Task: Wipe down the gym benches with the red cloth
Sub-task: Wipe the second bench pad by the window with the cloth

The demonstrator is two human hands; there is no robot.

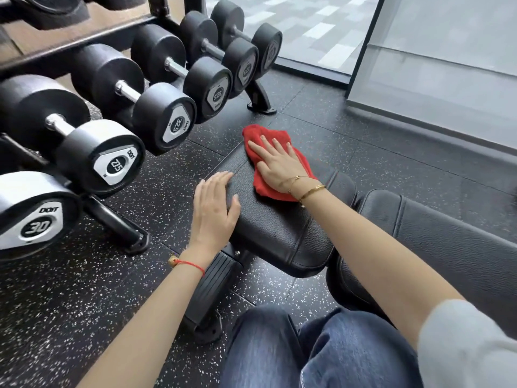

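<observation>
While the right hand [277,163] lies flat, fingers straight and spread, pressing the red cloth [268,141] onto the far end of the seat pad [268,219] at frame centre, the pad's unwiped length runs toward lower right. Nearer, the left hand [215,211] rests flat on the pad's left edge, holding nothing.

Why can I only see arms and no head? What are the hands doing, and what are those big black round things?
The camera sits on the person's head and looks down, so you see only their arms and blue-jeaned knees. The right hand presses flat on a red cloth, wiping a black padded gym bench. The left hand rests flat on the bench's edge, its fingers straight, holding nothing. The round things are dumbbells, weights for lifting, lined up on a rack at the left. Below is a speckled black floor.
</observation>
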